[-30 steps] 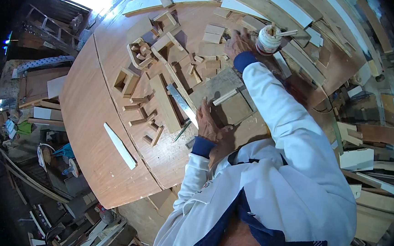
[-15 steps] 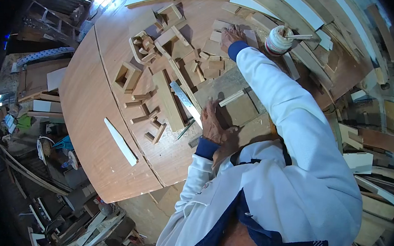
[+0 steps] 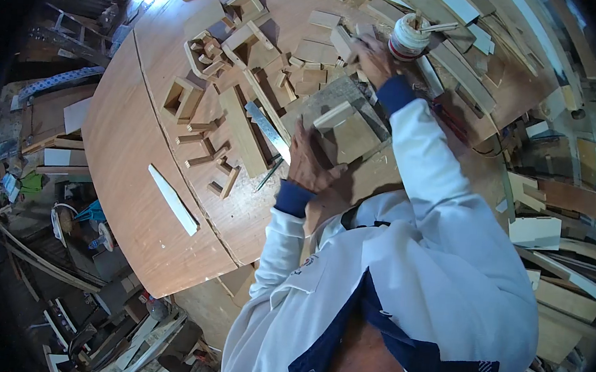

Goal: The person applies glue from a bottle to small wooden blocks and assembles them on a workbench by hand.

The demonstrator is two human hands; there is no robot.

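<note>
My left hand [image 3: 308,164] rests with thumb and fingers apart at the left edge of a grey board [image 3: 349,91]. Beside its fingertips, a flat wooden piece [image 3: 350,138] with a pale strip [image 3: 333,114] along its upper edge lies on the board. My right hand [image 3: 376,59] is farther up, its fingers bent around the end of a small wooden block [image 3: 344,44]. A white jar [image 3: 408,37] with sticks in it stands just right of that hand. A metal ruler [image 3: 267,130] lies left of my left hand.
Small wooden frames [image 3: 182,100] and several short joined pieces [image 3: 208,159] lie on the left of the table [image 3: 126,174]. A white tapered strip [image 3: 172,199] is near the front. Long boards [image 3: 461,73] are stacked at the right.
My right hand has come back toward me and right, with a block now at its fingers. My left hand has shifted slightly up and left in view. The camera view has shifted a little.
</note>
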